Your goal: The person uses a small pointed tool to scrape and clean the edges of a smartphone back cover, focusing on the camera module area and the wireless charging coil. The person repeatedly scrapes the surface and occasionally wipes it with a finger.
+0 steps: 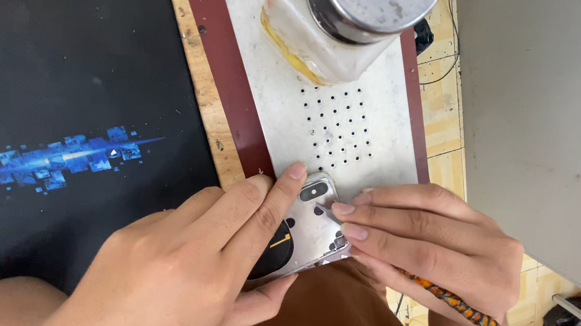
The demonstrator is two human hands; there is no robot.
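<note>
Pinching from two sides, the hands meet over a small phone body (pixel 308 229), which lies at the near edge of a perforated metal plate (pixel 381 122). The left hand (pixel 192 275) has its grip closed around the lower part of the phone body: index finger and middle finger lie flat on top, and the thumb comes from underneath at the near corner. The right hand (pixel 433 243) has a closed grip on a tool with an orange and black braided handle (pixel 462 310); its fingertips press on the right edge of the phone body. The working tip of the tool is hidden under these fingers, so I cannot tell exactly where it touches.

From the left grip, the long axis of the phone body runs away and a little to the right, with the camera window at the far end. The right grip is just beside it, on the right side.

Farther out, the plate sits on a dark red mat (pixel 205 46), a jar with metal lid (pixel 342 17) stands at its far end, and a black mouse pad (pixel 57 124) covers the table (pixel 445 129) to the left.
</note>
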